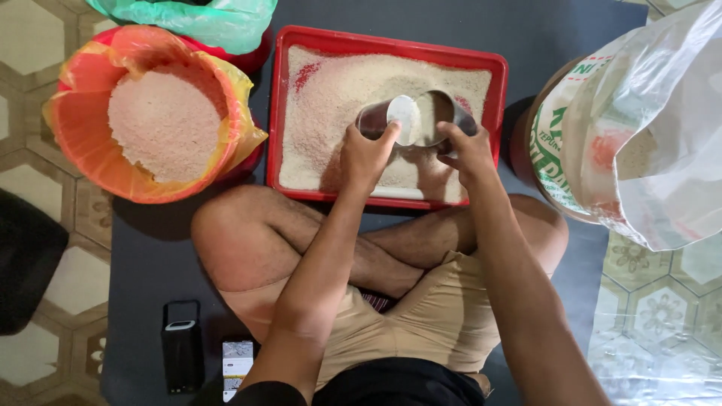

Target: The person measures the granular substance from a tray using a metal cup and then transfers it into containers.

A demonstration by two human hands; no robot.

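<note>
Grain filled most of the containers that were seen from above. A red rectangular plastic tray [280,105], laid on a dark grey mat [150,256], was spread with pale, fine grain, and bare red patches showed near its far corners. To the left of it, a round red tub lined with an orange-yellow plastic bag [83,128] was heaped with the same pale grain. Beyond that tub, a green plastic bag [203,19] was seen over another red container, its contents hidden. At the right, a large white woven sack with a clear plastic liner [647,128] stood open; what it held could not be told clearly.

A shiny round metal cup [417,119] was held on its side over the middle of the tray, its mouth turned toward the camera and some grain seen inside. The left hand [367,154] was closed around the cup's left rim, and the right hand [466,150] was gripped on its right side, so that the cup lay between the two hands. Crossed bare legs were seen just below the tray.
</note>
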